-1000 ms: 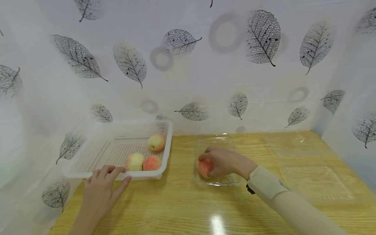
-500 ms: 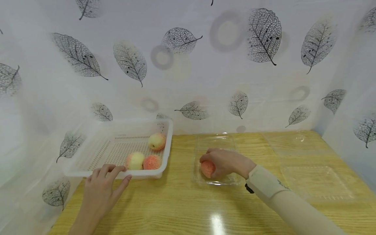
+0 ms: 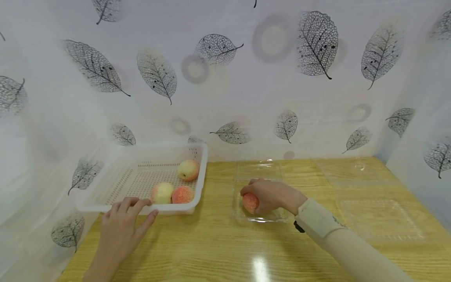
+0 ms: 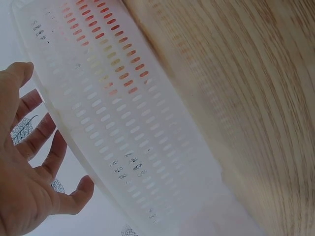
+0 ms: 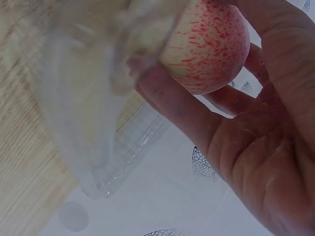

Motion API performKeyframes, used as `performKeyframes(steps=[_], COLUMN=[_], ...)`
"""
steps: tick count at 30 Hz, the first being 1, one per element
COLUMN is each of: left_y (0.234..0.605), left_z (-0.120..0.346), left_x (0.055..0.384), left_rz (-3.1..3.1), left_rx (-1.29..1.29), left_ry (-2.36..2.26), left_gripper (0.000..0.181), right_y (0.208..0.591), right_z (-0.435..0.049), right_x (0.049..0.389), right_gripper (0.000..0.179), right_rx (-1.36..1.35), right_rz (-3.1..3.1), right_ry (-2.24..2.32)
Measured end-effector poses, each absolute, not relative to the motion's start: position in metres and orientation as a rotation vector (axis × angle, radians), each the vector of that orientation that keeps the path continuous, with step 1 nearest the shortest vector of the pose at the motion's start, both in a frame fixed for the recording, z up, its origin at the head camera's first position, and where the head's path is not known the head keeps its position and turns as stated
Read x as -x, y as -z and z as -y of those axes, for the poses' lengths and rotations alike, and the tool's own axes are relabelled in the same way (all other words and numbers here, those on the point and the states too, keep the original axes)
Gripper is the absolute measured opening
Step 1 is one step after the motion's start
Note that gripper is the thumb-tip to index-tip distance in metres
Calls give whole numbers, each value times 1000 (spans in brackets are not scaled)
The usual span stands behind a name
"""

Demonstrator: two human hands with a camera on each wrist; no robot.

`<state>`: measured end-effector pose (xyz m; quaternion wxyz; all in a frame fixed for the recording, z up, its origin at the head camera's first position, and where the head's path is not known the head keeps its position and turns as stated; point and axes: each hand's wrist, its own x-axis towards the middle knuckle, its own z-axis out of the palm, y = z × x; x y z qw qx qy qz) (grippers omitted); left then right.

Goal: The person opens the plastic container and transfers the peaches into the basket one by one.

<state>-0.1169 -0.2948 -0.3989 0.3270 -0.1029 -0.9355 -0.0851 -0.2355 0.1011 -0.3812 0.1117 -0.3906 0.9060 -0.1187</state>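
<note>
My right hand (image 3: 271,196) holds a red-speckled apple (image 3: 251,203) inside a clear plastic clamshell box (image 3: 260,220). In the right wrist view, thumb and fingers are round the apple (image 5: 209,49), and one fingertip touches or lies behind the blurred clear plastic (image 5: 81,108). My left hand (image 3: 121,225) rests its fingers loosely on the front rim of a white plastic basket (image 3: 201,180), thumb held away from it. The left wrist view shows the fingers (image 4: 44,130) at the rim of the slotted basket wall (image 4: 118,113). Several apples lie at the basket's right side, among them a yellow apple (image 3: 188,170).
At the right of the wooden table (image 3: 204,246) stands another clear plastic box (image 3: 384,217), its lid folded back. A white curtain printed with leaves (image 3: 229,90) closes off the back and sides.
My right hand has shifted slightly right with the apple inside the clear box, and more of the apple shows. The left hand stays at the basket rim.
</note>
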Motion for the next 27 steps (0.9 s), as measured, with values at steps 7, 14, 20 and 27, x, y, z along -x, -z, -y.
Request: performKeyframes(steps=[7, 14, 20, 27], left_y=[398, 399, 399, 399], left_z=[295, 296, 295, 295], left_x=[117, 117, 117, 117], left_rz=[2447, 2440, 2440, 2447], left_rx=[272, 271, 268, 263], left_ry=[230, 232, 229, 227], left_gripper=[30, 31, 31, 31], right_y=[382, 383, 383, 383], right_z=[-100, -100, -100, -101], right_x=[235, 236, 237, 235], right_gripper=[49, 50, 51, 47], right_rx=[1124, 1143, 1133, 1159], right_rz=[-2675, -2675, -2674, -2669], right_ry=[312, 298, 296, 314])
